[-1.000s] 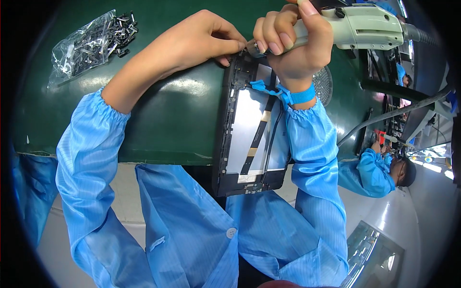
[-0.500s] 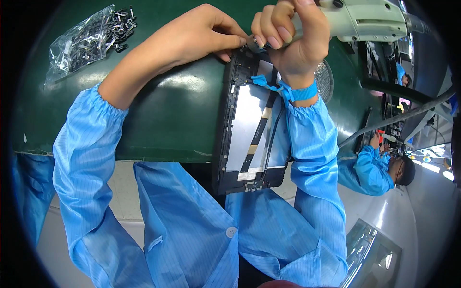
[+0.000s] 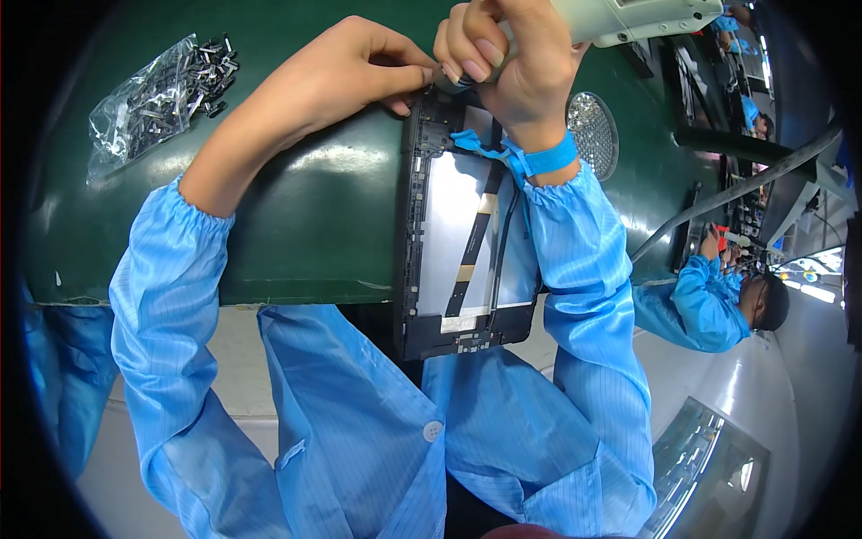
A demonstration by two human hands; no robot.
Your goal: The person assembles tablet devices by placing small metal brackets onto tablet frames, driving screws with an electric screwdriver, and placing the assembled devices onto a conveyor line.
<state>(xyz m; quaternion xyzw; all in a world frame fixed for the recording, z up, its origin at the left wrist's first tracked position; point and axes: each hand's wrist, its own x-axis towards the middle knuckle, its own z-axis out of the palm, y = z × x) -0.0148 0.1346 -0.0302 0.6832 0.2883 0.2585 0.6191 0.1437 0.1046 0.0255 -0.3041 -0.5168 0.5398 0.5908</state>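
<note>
- Green matting (image 3: 296, 207) is covering the bench, and a black tablet frame (image 3: 462, 242) is lying on it with its back open, its near end hanging out over the bench's front edge toward the person's lap.
- The left hand (image 3: 346, 76) is reaching in from the left, thumb and forefinger pinched close together at the frame's top left corner; whether something tiny is sitting between them is too small to tell.
- The right hand (image 3: 512, 67) is curling tightly around the pale grey body of an electric screwdriver (image 3: 637, 13), whose tip is hidden behind the fingers right where the two hands are meeting at that same corner.
- A blue wrist strap (image 3: 543, 160) is circling the right wrist, its tail lying on the frame.
- Judging by this, fastening is going on at the top corner; the lower edge of the frame is looking untouched for now, so most of the border seems to be left.
- A clear bag of small dark parts (image 3: 157, 94) is sitting well apart at the far left, and a round dish of shiny screws (image 3: 593, 133) is lying just beside the right wrist.
- Open matting is stretching between the bag and the frame, giving the left arm free sweep; on the right, the dish, a grey hose (image 3: 736, 193) and a co-worker in blue (image 3: 709, 301) are crowding the room.
</note>
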